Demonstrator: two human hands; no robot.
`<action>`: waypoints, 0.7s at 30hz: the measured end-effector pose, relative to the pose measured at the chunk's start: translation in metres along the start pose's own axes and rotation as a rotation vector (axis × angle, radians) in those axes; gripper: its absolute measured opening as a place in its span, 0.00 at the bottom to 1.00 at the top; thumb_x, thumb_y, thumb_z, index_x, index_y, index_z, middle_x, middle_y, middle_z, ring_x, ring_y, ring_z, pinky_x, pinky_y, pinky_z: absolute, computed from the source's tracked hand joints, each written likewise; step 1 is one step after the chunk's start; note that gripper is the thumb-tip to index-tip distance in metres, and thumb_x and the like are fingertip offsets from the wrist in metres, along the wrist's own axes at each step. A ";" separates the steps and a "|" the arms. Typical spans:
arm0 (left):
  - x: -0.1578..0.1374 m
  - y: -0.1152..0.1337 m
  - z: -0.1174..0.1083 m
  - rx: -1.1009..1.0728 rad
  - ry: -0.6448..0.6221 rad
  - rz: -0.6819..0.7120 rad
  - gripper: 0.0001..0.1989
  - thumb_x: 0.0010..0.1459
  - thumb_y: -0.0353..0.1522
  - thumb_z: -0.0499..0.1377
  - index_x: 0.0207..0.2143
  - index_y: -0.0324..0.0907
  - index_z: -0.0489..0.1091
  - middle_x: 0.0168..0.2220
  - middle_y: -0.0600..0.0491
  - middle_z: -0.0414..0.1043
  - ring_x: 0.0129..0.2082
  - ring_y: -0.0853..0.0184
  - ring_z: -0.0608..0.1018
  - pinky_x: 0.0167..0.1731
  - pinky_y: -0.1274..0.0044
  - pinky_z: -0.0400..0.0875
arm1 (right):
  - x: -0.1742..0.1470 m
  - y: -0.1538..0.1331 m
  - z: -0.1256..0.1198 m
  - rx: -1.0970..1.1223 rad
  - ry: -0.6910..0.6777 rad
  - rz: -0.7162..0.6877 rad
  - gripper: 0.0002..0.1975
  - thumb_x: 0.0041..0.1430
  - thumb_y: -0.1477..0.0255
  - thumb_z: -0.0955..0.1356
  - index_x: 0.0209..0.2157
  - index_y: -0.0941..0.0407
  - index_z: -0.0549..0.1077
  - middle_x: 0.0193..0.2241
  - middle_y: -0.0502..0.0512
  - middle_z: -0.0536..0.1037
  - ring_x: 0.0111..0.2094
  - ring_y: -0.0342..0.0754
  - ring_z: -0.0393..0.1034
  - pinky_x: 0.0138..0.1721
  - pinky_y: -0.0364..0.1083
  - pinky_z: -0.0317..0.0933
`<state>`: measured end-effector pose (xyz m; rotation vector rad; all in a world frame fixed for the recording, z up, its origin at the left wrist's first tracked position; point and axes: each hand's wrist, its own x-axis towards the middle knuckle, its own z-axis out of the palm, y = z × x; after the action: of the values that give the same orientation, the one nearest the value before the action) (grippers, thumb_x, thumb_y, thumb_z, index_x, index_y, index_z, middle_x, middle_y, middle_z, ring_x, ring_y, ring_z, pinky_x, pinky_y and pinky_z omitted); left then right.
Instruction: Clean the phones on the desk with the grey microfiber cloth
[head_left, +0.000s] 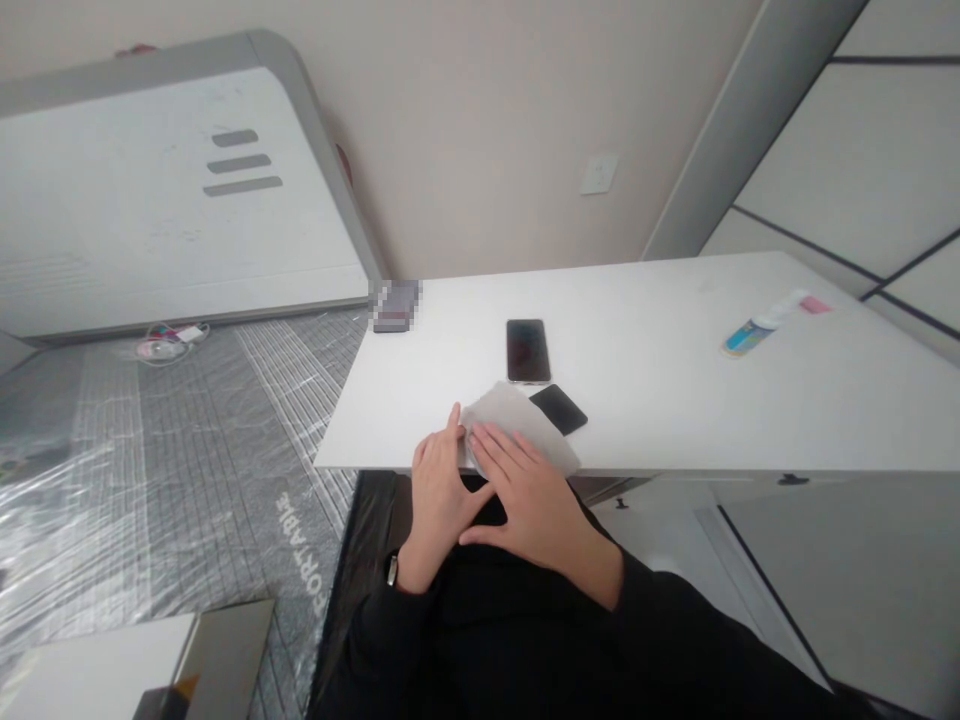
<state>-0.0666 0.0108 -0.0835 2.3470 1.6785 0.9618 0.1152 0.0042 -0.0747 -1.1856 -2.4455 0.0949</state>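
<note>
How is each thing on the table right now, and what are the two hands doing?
Cloth: spread out, lightly creased
Left hand: thumb spread, at the cloth's edge
Right hand: open, fingers flat on the cloth
Phone: lying flat, dark
Black flat thing: lying flat by the cloth
Bottle: white top on; standing or lying, unclear
</note>
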 end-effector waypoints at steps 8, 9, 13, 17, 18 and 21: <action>0.001 0.001 -0.001 -0.035 0.000 0.014 0.56 0.52 0.46 0.71 0.72 0.45 0.40 0.53 0.45 0.76 0.50 0.53 0.78 0.54 0.61 0.66 | -0.004 0.030 -0.003 -0.122 0.096 0.235 0.52 0.63 0.38 0.55 0.67 0.70 0.60 0.67 0.75 0.61 0.69 0.67 0.55 0.67 0.65 0.53; 0.001 0.000 -0.001 -0.026 0.003 0.014 0.56 0.53 0.45 0.71 0.72 0.45 0.40 0.53 0.45 0.76 0.50 0.53 0.78 0.54 0.61 0.66 | -0.002 0.019 0.001 -0.109 0.094 0.202 0.55 0.60 0.36 0.56 0.67 0.71 0.59 0.68 0.75 0.60 0.70 0.67 0.53 0.68 0.65 0.52; 0.000 -0.003 0.000 0.006 0.010 0.008 0.54 0.54 0.41 0.70 0.72 0.44 0.40 0.51 0.45 0.77 0.48 0.53 0.79 0.53 0.60 0.67 | 0.002 -0.008 0.006 0.003 0.030 0.007 0.55 0.59 0.34 0.55 0.67 0.68 0.60 0.68 0.69 0.61 0.70 0.61 0.54 0.68 0.60 0.54; 0.001 0.000 -0.002 -0.040 -0.015 0.007 0.58 0.52 0.45 0.72 0.72 0.45 0.38 0.54 0.45 0.76 0.51 0.52 0.78 0.55 0.60 0.65 | -0.006 0.028 -0.005 -0.070 0.096 0.188 0.46 0.67 0.41 0.52 0.67 0.64 0.63 0.66 0.68 0.65 0.68 0.62 0.58 0.66 0.63 0.56; 0.001 0.001 -0.002 -0.042 -0.015 0.001 0.58 0.52 0.45 0.72 0.72 0.46 0.38 0.54 0.45 0.76 0.52 0.52 0.78 0.57 0.59 0.64 | -0.008 0.034 -0.006 -0.103 0.123 0.250 0.47 0.66 0.41 0.52 0.67 0.65 0.62 0.66 0.70 0.65 0.68 0.64 0.58 0.65 0.65 0.55; 0.002 0.001 0.000 -0.032 -0.013 -0.012 0.56 0.53 0.43 0.71 0.72 0.47 0.39 0.54 0.46 0.76 0.54 0.52 0.77 0.60 0.57 0.60 | -0.004 0.019 0.002 -0.129 0.138 0.248 0.52 0.62 0.37 0.54 0.67 0.69 0.61 0.67 0.73 0.62 0.69 0.67 0.55 0.67 0.66 0.52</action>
<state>-0.0652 0.0115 -0.0821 2.3157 1.6576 0.9616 0.1309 0.0136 -0.0828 -1.4966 -2.2042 -0.0724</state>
